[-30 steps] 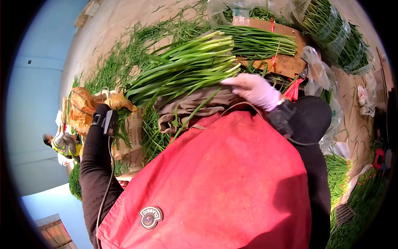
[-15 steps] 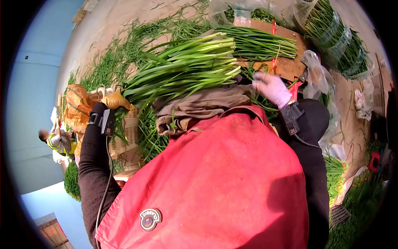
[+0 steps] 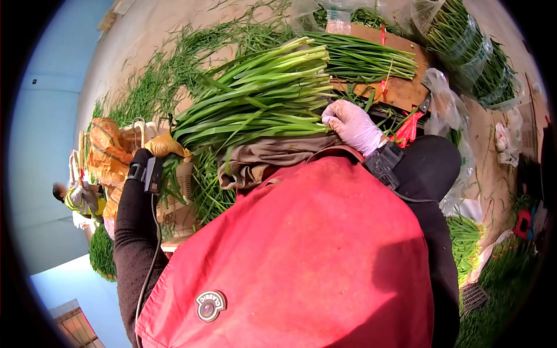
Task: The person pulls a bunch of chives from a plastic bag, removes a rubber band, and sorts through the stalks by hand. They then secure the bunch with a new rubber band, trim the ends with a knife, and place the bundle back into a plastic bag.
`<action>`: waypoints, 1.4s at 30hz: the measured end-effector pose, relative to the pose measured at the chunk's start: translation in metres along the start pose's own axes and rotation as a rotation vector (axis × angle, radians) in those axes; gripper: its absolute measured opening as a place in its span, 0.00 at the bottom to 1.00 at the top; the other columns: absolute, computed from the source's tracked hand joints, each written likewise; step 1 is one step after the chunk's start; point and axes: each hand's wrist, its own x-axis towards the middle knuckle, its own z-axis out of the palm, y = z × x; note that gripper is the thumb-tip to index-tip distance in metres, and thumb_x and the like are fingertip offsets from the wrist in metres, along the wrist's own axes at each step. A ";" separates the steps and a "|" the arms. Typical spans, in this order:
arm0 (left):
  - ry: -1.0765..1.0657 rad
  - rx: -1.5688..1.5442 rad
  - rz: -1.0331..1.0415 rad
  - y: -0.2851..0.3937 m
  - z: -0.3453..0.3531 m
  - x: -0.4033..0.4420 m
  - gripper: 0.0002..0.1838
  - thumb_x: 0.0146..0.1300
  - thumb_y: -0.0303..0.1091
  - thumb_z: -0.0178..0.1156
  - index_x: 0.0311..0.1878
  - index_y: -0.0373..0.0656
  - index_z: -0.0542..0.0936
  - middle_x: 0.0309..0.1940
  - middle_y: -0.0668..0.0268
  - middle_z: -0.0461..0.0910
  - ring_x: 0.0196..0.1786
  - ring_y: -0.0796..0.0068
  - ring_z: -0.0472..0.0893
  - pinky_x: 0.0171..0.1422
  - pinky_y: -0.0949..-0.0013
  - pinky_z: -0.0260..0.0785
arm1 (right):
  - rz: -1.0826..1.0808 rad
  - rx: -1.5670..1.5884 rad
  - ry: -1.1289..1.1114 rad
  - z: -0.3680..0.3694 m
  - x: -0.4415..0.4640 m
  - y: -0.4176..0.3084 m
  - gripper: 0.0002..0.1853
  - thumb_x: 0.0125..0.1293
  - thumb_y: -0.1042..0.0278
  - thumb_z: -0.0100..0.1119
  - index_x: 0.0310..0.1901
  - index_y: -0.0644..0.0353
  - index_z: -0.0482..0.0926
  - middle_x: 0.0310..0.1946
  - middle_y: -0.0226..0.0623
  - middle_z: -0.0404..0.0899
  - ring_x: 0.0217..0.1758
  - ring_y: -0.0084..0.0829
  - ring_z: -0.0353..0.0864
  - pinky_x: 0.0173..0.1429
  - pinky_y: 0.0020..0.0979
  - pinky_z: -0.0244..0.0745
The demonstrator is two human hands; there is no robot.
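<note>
A large bunch of garlic chives [image 3: 261, 95] lies across my lap over a bunched brown cloth [image 3: 278, 155], pale stem ends to the right. At its leafy left end, my left hand [image 3: 166, 145] in a yellow glove is closed on the leaves; its fingertips are partly hidden. My right hand [image 3: 350, 124], in a thin whitish glove, is closed with curled fingers against the lower stem ends. What it pinches, if anything, is hidden by the fingers. A second bunch of chives [image 3: 371, 58] lies beyond, on a brown board [image 3: 420, 90].
Loose green leaves [image 3: 156, 81] litter the floor. An orange sack [image 3: 107, 151] stands left, with a person in a yellow vest [image 3: 84, 197] behind it. Plastic-wrapped chives [image 3: 464, 52] lie at upper right. Red ties [image 3: 409, 129] and a clear plastic bag [image 3: 444, 104] are beside my right knee.
My right hand has moved left and slightly down to the stem ends, its fingers now curled. My left hand has shifted slightly right and stays at the leaves.
</note>
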 end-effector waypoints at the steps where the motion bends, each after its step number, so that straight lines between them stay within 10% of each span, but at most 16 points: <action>1: -0.007 -0.016 0.014 -0.005 -0.002 0.002 0.24 0.43 0.29 0.74 0.46 0.36 0.80 0.34 0.67 0.82 0.33 0.77 0.73 0.39 0.71 0.70 | -0.007 -0.065 0.011 -0.006 0.001 -0.009 0.09 0.62 0.64 0.57 0.38 0.60 0.79 0.37 0.44 0.78 0.46 0.46 0.77 0.50 0.40 0.72; 13: 0.003 0.065 -0.112 0.042 -0.007 -0.014 0.32 0.42 0.29 0.75 0.55 0.36 0.76 0.42 0.62 0.82 0.38 0.75 0.75 0.46 0.68 0.72 | -0.230 -0.291 -0.036 -0.005 0.035 -0.043 0.14 0.63 0.66 0.57 0.49 0.59 0.80 0.44 0.44 0.82 0.48 0.44 0.81 0.53 0.37 0.75; 20: -0.002 -0.008 -0.207 0.047 -0.011 -0.016 0.32 0.41 0.28 0.75 0.54 0.35 0.76 0.41 0.61 0.83 0.39 0.75 0.75 0.47 0.68 0.72 | -0.028 0.268 -0.238 -0.004 0.037 -0.034 0.11 0.61 0.69 0.60 0.44 0.63 0.81 0.38 0.44 0.83 0.44 0.39 0.82 0.50 0.33 0.75; 24: 0.040 0.023 -0.084 0.034 -0.011 -0.011 0.33 0.41 0.27 0.75 0.55 0.35 0.76 0.41 0.62 0.82 0.40 0.76 0.75 0.47 0.68 0.72 | -0.209 -0.289 -0.420 -0.037 0.027 -0.026 0.10 0.59 0.66 0.59 0.39 0.63 0.79 0.34 0.47 0.79 0.38 0.47 0.79 0.44 0.39 0.74; 32: 0.076 0.003 -0.060 0.004 -0.018 -0.001 0.37 0.40 0.28 0.75 0.58 0.36 0.72 0.43 0.63 0.81 0.40 0.76 0.75 0.48 0.69 0.72 | 0.362 -0.556 -0.724 -0.036 -0.017 0.087 0.13 0.47 0.63 0.64 0.35 0.58 0.83 0.28 0.47 0.81 0.34 0.47 0.82 0.40 0.41 0.75; 39: 0.092 0.021 -0.087 -0.023 -0.027 0.007 0.36 0.40 0.28 0.76 0.56 0.36 0.73 0.41 0.64 0.81 0.39 0.76 0.75 0.46 0.70 0.72 | 0.130 -0.203 0.076 -0.058 -0.006 -0.007 0.17 0.65 0.56 0.53 0.42 0.60 0.82 0.37 0.49 0.82 0.44 0.47 0.82 0.49 0.40 0.76; 42: 0.059 -0.028 -0.036 0.012 -0.017 -0.001 0.35 0.40 0.26 0.76 0.56 0.35 0.75 0.41 0.64 0.81 0.39 0.75 0.75 0.46 0.70 0.72 | 0.059 -0.014 0.095 -0.039 0.025 -0.049 0.23 0.68 0.47 0.51 0.41 0.63 0.82 0.34 0.50 0.82 0.42 0.48 0.82 0.48 0.40 0.74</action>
